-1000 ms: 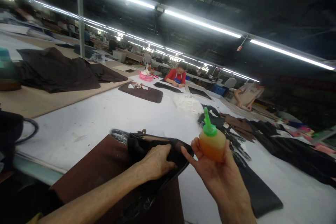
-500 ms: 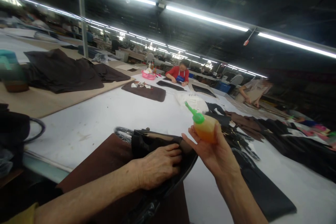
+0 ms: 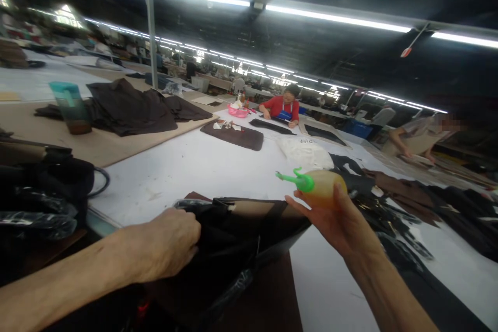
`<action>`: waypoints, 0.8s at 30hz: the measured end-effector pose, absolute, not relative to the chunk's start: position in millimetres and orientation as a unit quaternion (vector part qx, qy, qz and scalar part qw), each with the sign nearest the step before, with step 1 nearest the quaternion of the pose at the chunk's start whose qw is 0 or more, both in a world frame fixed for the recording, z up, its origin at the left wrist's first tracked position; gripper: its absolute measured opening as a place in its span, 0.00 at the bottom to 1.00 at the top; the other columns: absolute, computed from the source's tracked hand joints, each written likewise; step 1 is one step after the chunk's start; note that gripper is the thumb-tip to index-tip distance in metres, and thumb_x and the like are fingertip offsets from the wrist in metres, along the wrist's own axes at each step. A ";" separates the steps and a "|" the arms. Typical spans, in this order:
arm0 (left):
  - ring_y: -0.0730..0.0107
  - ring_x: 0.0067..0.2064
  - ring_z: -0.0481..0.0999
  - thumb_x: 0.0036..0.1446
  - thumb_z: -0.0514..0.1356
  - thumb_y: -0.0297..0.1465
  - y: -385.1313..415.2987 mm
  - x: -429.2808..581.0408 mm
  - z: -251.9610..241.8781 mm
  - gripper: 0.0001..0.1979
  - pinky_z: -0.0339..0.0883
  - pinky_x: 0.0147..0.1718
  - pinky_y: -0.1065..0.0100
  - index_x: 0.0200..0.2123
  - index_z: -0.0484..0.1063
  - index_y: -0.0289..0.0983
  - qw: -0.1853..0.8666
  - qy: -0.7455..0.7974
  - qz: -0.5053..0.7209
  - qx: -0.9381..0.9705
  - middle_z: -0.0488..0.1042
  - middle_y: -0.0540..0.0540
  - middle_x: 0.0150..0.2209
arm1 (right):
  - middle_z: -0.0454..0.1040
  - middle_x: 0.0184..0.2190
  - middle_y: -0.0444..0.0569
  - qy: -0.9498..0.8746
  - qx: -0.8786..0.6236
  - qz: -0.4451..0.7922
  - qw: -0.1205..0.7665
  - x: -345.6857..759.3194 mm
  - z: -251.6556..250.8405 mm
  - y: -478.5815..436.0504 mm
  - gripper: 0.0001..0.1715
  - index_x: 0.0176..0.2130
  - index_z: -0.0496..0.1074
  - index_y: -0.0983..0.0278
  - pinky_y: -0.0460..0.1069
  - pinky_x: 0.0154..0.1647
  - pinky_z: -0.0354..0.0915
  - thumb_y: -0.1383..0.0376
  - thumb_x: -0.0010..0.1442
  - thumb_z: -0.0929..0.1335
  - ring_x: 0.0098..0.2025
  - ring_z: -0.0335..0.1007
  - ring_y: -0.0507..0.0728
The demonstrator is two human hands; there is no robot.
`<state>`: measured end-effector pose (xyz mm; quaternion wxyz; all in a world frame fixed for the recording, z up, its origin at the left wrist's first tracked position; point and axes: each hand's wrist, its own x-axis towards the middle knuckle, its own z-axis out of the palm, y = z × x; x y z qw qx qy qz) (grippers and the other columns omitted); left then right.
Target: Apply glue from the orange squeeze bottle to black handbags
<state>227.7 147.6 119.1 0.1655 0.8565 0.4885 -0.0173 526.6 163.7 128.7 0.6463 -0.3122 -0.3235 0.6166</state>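
In my right hand (image 3: 340,223) is a squeeze bottle (image 3: 324,187) part filled with orange-yellow liquid. Its green spout points left, and the bottle lies tilted nearly on its side. My left hand (image 3: 167,241) is closed on the left side of a black bag (image 3: 249,225); its fingertips are hidden. The bag stands in front of me with a tan strip along its upper edge and plastic-wrapped handles. Beneath it lies a dark brown sheet (image 3: 272,290). The bottle is above the bag's right end, apart from it.
Another black bag (image 3: 73,181) is at the left edge. A teal-lidded jug (image 3: 72,109) stands beside dark cloth (image 3: 132,109). Across the white table (image 3: 167,161) are a brown panel (image 3: 233,136), a white bag (image 3: 305,150) and a co-worker in red (image 3: 282,109). Black pieces lie to the right.
My left hand has moved left from the bag's middle and closed at its left side. The bottle has tipped from spout-up to nearly level. The camera view has turned left.
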 end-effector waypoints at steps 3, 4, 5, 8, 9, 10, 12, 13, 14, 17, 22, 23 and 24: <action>0.63 0.28 0.74 0.51 0.55 0.34 159.3 209.8 115.4 0.09 0.62 0.26 0.67 0.26 0.74 0.39 0.179 0.489 -0.017 0.854 0.74 0.46 0.25 | 0.76 0.40 0.51 -0.325 -0.319 0.631 0.628 520.8 132.5 164.3 0.20 0.43 0.73 0.63 0.71 0.49 0.61 0.54 0.54 0.72 0.41 0.71 0.63; 0.64 0.30 0.74 0.51 0.55 0.33 161.0 208.4 112.4 0.07 0.63 0.28 0.68 0.28 0.73 0.39 0.186 0.482 0.012 0.856 0.74 0.48 0.26 | 0.76 0.40 0.51 -0.327 -0.323 0.632 0.624 519.4 133.4 164.8 0.21 0.43 0.73 0.63 0.70 0.49 0.61 0.54 0.54 0.72 0.41 0.71 0.63; 0.65 0.31 0.74 0.51 0.55 0.31 160.9 209.2 109.3 0.06 0.64 0.30 0.68 0.30 0.72 0.40 0.189 0.470 0.048 0.861 0.74 0.48 0.29 | 0.76 0.40 0.51 -0.328 -0.328 0.631 0.622 518.3 134.1 165.5 0.21 0.43 0.73 0.63 0.70 0.49 0.61 0.54 0.53 0.72 0.42 0.71 0.63; 0.68 0.39 0.73 0.54 0.49 0.24 150.3 220.4 104.3 0.13 0.66 0.38 0.69 0.41 0.68 0.38 0.180 0.434 0.185 0.863 0.72 0.46 0.42 | 0.75 0.41 0.50 -0.320 -0.340 0.621 0.629 517.2 134.0 168.9 0.22 0.44 0.72 0.62 0.69 0.48 0.62 0.53 0.52 0.73 0.43 0.70 0.64; 0.69 0.43 0.72 0.56 0.46 0.22 144.7 225.6 104.7 0.16 0.65 0.42 0.69 0.45 0.66 0.38 0.178 0.422 0.226 0.860 0.69 0.44 0.48 | 0.75 0.41 0.50 -0.316 -0.342 0.620 0.632 517.3 133.4 170.3 0.23 0.45 0.72 0.62 0.70 0.48 0.62 0.53 0.52 0.73 0.42 0.70 0.63; 0.69 0.48 0.70 0.58 0.44 0.22 139.0 230.9 105.8 0.19 0.64 0.46 0.69 0.50 0.62 0.38 0.176 0.411 0.254 0.857 0.65 0.43 0.54 | 0.76 0.41 0.50 -0.315 -0.341 0.620 0.632 517.7 132.7 171.5 0.23 0.45 0.72 0.62 0.70 0.48 0.62 0.53 0.52 0.73 0.42 0.70 0.63; 0.66 0.57 0.63 0.62 0.45 0.28 129.8 241.1 109.0 0.21 0.59 0.53 0.66 0.58 0.55 0.41 0.181 0.384 0.264 0.866 0.57 0.43 0.61 | 0.76 0.41 0.50 -0.320 -0.336 0.627 0.626 518.8 131.3 173.1 0.23 0.45 0.72 0.62 0.70 0.49 0.61 0.54 0.52 0.73 0.42 0.70 0.63; 0.63 0.58 0.61 0.62 0.49 0.34 126.8 246.3 110.1 0.23 0.57 0.55 0.63 0.61 0.52 0.42 0.187 0.370 0.250 0.875 0.57 0.43 0.62 | 0.76 0.41 0.50 -0.324 -0.333 0.631 0.621 519.2 130.8 173.4 0.23 0.45 0.72 0.62 0.70 0.49 0.61 0.54 0.52 0.73 0.42 0.70 0.63; 0.59 0.58 0.61 0.60 0.53 0.40 124.8 251.8 110.4 0.28 0.55 0.56 0.59 0.62 0.51 0.42 0.193 0.363 0.230 0.882 0.60 0.42 0.60 | 0.76 0.41 0.50 -0.327 -0.331 0.632 0.619 519.4 130.7 173.3 0.23 0.44 0.73 0.62 0.69 0.49 0.62 0.54 0.52 0.73 0.42 0.70 0.63; 0.51 0.51 0.67 0.42 0.64 0.51 121.8 272.6 104.9 0.44 0.59 0.52 0.53 0.60 0.57 0.40 0.223 0.415 0.170 0.866 0.71 0.39 0.49 | 0.75 0.42 0.50 -0.327 -0.333 0.628 0.623 518.0 131.3 171.6 0.22 0.44 0.73 0.62 0.68 0.49 0.63 0.53 0.52 0.73 0.43 0.70 0.63; 0.55 0.35 0.73 0.47 0.60 0.48 119.0 308.1 94.9 0.25 0.66 0.35 0.60 0.46 0.71 0.40 0.288 0.499 0.106 0.810 0.74 0.44 0.31 | 0.75 0.41 0.50 -0.329 -0.339 0.630 0.616 515.9 134.1 168.8 0.21 0.43 0.73 0.62 0.68 0.49 0.63 0.54 0.52 0.73 0.42 0.70 0.63; 0.58 0.33 0.73 0.52 0.57 0.43 120.4 309.8 96.5 0.17 0.65 0.34 0.62 0.40 0.73 0.40 0.290 0.491 0.101 0.815 0.74 0.46 0.28 | 0.76 0.40 0.50 -0.329 -0.339 0.631 0.615 516.9 135.3 167.8 0.21 0.43 0.73 0.62 0.68 0.49 0.62 0.54 0.53 0.73 0.42 0.70 0.63; 0.61 0.32 0.73 0.55 0.55 0.39 122.7 308.4 99.7 0.12 0.64 0.34 0.64 0.34 0.74 0.39 0.292 0.480 0.103 0.820 0.73 0.47 0.26 | 0.76 0.40 0.50 -0.327 -0.340 0.636 0.611 518.4 137.0 166.1 0.20 0.43 0.73 0.62 0.68 0.49 0.62 0.54 0.53 0.73 0.42 0.70 0.63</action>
